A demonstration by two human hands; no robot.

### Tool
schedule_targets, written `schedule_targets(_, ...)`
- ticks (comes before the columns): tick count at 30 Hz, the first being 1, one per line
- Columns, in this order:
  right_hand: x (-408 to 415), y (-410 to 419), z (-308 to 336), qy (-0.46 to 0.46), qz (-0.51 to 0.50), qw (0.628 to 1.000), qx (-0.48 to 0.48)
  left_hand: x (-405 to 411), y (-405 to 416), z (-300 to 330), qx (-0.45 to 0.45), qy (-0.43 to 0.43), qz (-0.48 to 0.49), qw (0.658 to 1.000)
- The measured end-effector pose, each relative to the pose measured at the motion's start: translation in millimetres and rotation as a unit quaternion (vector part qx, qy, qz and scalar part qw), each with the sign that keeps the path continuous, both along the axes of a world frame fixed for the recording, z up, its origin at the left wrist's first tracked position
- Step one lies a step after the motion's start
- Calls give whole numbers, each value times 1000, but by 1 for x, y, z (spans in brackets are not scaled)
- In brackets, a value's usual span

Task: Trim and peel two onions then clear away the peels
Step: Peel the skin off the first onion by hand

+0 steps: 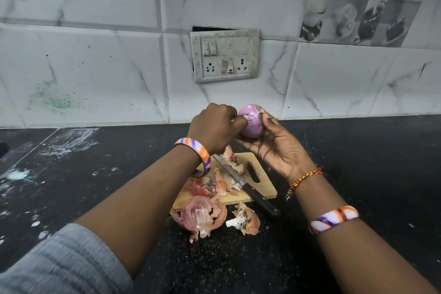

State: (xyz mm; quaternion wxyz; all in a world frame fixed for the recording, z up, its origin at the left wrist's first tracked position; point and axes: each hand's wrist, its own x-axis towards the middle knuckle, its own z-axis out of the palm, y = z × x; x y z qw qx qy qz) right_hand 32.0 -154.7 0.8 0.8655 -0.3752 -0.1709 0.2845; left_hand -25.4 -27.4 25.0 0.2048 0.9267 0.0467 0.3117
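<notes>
Left hand (216, 126): raised above the board, at about 12 o'clock from it; the fingers are curled and pinch a thin strip of skin at the left side of the onion.
Onion (251, 120): held in the air between both hands, in front of the wall tiles. It is purple and already almost bare. I judge it light and firm, but the fresh surface looks smooth and a little slippery, so a cupped hold around the widest part is safer than fingertips only. The remaining skin is thin and tears easily; it should be taken at its loose edge.
Axis of the onion: I cannot tell where root and top are; a paler patch sits at the upper right of the bulb.
Right hand (274, 145): palm turned up, fingers and thumb curled around the right and lower side of the onion, supporting it.
Cutting board (260, 182): wooden, lying on the dark counter (358, 162) below the hands.
Knife (243, 185): lying on the board, blade toward 11 o'clock, black handle toward 5 o'clock, over the board edge.
Peels (202, 217): a pile on the board and on the counter at 6 o'clock from it, not yet cleared.
</notes>
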Motion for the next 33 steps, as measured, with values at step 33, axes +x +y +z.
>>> schedule_targets(33, -4, 9, -2, 28, 1, 999, 22, -9, 8, 3, -9, -27, -60, 998)
